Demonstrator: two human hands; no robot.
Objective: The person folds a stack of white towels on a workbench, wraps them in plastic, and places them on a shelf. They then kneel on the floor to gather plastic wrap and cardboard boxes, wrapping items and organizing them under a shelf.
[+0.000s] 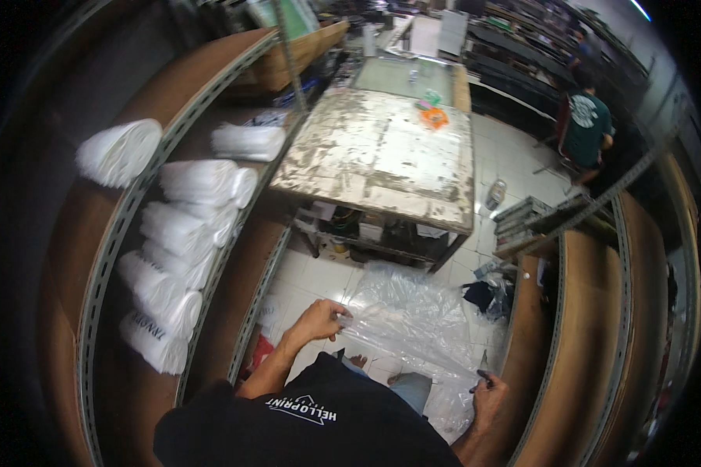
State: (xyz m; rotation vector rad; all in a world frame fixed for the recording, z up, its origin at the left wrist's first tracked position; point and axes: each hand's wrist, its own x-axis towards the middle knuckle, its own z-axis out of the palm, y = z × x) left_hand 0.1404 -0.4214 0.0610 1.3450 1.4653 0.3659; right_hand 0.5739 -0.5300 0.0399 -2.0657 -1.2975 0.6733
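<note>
A large, crumpled sheet of clear plastic [413, 311] stretches between my hands in front of my body, its far part spread low over the tiled floor. My left hand [319, 321] is closed, pinching the sheet's left edge between thumb and fingers. At the opposite edge my right hand [488, 395] is closed too, lower and nearer to me. A small dark-handled tool [484, 379] with a thin tip shows at its fingers; its exact kind is hard to make out. More of the plastic hangs below, in front of my legs.
Shelves with white rolled bundles [183, 226] stand on my left. Brown shelf boards [588, 335] rise close on my right. Ahead is a worn, paint-stained table [382, 156] bearing an orange plastic bag [434, 117]. A person in a dark green shirt [586, 128] sits at the far right.
</note>
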